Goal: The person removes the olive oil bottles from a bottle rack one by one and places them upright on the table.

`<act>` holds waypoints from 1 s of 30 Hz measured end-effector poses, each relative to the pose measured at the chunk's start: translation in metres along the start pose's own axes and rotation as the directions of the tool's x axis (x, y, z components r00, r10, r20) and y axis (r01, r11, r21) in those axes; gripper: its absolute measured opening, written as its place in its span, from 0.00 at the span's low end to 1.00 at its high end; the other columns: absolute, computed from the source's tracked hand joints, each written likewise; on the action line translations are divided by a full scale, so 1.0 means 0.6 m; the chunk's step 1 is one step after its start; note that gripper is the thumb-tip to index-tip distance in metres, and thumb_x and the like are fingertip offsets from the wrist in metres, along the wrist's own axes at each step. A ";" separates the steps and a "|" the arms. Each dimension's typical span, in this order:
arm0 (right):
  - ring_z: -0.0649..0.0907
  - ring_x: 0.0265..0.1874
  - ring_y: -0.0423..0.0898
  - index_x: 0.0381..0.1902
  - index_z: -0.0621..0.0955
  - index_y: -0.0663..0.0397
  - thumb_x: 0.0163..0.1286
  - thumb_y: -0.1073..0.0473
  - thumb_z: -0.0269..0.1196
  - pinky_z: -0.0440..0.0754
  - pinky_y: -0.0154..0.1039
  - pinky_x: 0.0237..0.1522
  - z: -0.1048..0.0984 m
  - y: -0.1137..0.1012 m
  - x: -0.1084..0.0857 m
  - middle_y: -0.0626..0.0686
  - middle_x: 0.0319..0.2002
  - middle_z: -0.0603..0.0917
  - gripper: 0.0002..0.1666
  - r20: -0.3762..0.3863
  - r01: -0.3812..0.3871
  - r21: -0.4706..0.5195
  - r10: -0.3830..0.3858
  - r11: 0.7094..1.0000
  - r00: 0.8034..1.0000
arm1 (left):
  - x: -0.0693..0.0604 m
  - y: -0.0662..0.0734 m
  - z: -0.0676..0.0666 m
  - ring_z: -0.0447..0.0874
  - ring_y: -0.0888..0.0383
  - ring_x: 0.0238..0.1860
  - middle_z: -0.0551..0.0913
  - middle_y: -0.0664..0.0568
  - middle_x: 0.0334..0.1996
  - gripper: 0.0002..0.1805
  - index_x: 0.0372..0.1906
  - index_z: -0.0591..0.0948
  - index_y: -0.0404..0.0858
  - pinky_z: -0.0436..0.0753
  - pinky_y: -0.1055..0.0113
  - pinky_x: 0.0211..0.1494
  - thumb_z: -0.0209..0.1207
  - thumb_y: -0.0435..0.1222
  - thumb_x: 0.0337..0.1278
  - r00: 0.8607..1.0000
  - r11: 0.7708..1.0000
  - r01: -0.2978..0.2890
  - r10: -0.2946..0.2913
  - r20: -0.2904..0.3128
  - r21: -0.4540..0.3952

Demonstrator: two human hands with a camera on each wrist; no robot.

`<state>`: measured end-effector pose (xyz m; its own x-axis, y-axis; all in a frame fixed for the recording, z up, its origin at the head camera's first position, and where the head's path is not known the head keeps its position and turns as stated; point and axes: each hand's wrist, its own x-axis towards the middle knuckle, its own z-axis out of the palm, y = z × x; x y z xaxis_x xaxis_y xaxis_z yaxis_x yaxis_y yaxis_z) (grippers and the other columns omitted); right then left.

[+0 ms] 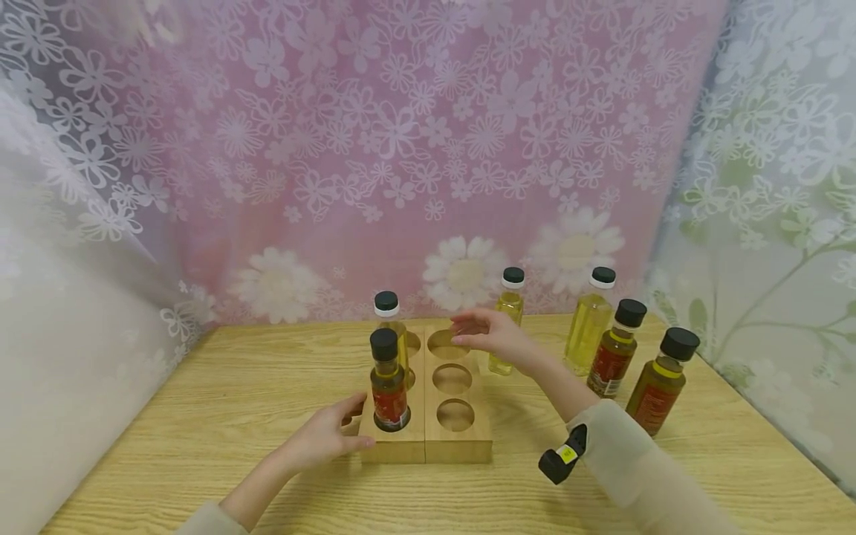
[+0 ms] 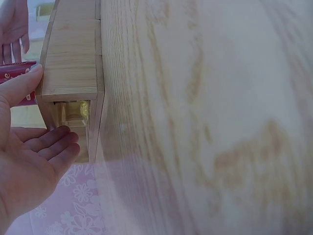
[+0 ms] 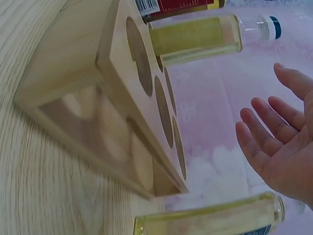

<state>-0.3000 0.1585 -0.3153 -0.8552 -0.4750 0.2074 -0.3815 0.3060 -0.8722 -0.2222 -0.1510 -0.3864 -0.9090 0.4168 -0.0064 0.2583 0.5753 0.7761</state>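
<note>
A wooden bottle rack (image 1: 458, 451) with round holes in two columns stands on the table. My left hand (image 1: 328, 438) holds its near left corner, thumb at the front and fingers at the open side. Over the far right hole hovers my right hand (image 1: 498, 338), fingers loosely extended, nothing in them. In the near left hole stands a black-capped bottle with a red label (image 1: 389, 397). Behind it, in the same column, is a clear bottle of yellow oil (image 1: 403, 338); its base is hidden. The right column's holes hold no bottle.
Right of the rack stands an oil bottle (image 1: 510, 305), partly behind my right hand. Farther right are another oil bottle (image 1: 588, 327) and two red-labelled bottles, one behind (image 1: 610, 364) and one nearer (image 1: 655, 397). A floral curtain (image 1: 428, 148) hangs behind the table (image 1: 267, 371).
</note>
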 end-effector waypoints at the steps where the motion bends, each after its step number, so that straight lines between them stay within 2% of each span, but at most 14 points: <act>1: 0.78 0.50 0.52 0.59 0.73 0.62 0.63 0.57 0.64 0.77 0.45 0.50 0.005 -0.002 0.003 0.59 0.50 0.79 0.28 0.002 0.005 -0.001 -0.005 1.000 1.000 | 0.000 0.000 0.000 0.67 0.33 0.58 0.65 0.32 0.63 0.48 0.68 0.58 0.26 0.67 0.42 0.58 0.66 0.47 0.49 1.000 1.000 0.000 0.000 -0.001 -0.001; 9: 0.78 0.50 0.51 0.58 0.73 0.62 0.62 0.57 0.65 0.77 0.44 0.50 0.040 -0.019 0.025 0.62 0.51 0.78 0.28 0.032 0.030 -0.027 -0.029 0.999 0.999 | 0.001 -0.002 0.001 0.66 0.33 0.59 0.64 0.32 0.63 0.48 0.68 0.57 0.26 0.67 0.42 0.58 0.66 0.47 0.49 1.000 1.000 -0.010 0.010 0.001 -0.005; 15: 0.79 0.49 0.51 0.60 0.72 0.62 0.62 0.58 0.65 0.77 0.43 0.50 0.066 -0.023 0.041 0.59 0.50 0.78 0.29 0.043 0.041 -0.054 -0.039 0.998 0.998 | 0.002 -0.003 0.001 0.66 0.33 0.59 0.64 0.32 0.63 0.48 0.68 0.57 0.26 0.67 0.42 0.58 0.66 0.47 0.49 1.000 1.000 -0.008 0.009 0.002 -0.011; 20: 0.78 0.50 0.53 0.60 0.71 0.61 0.61 0.60 0.65 0.77 0.45 0.50 0.086 -0.024 0.050 0.56 0.50 0.78 0.30 0.034 0.025 -0.063 -0.023 0.998 0.999 | 0.002 -0.001 0.001 0.66 0.33 0.59 0.65 0.32 0.63 0.48 0.68 0.57 0.26 0.67 0.41 0.58 0.66 0.47 0.49 1.000 1.000 -0.005 0.005 0.003 -0.016; 24: 0.77 0.51 0.53 0.61 0.71 0.57 0.60 0.57 0.67 0.76 0.47 0.51 0.100 -0.023 0.056 0.54 0.50 0.77 0.32 0.030 -0.007 -0.087 0.009 0.996 1.000 | 0.001 0.000 0.001 0.66 0.32 0.59 0.65 0.32 0.63 0.48 0.68 0.57 0.26 0.67 0.40 0.58 0.67 0.47 0.49 1.000 1.000 -0.003 0.003 0.005 -0.023; 30: 0.77 0.50 0.52 0.61 0.71 0.55 0.59 0.55 0.68 0.75 0.49 0.51 0.116 -0.016 0.063 0.53 0.51 0.77 0.33 0.019 -0.015 -0.111 0.017 0.994 1.000 | 0.001 -0.001 0.001 0.66 0.31 0.59 0.64 0.31 0.63 0.48 0.68 0.57 0.26 0.67 0.40 0.58 0.66 0.47 0.49 1.000 1.000 -0.007 0.007 0.004 -0.024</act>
<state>-0.3042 0.0805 -0.3300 -0.8548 -0.4851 0.1842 -0.4055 0.4029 -0.8205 -0.2224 -0.1506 -0.3871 -0.9059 0.4235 -0.0038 0.2565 0.5558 0.7907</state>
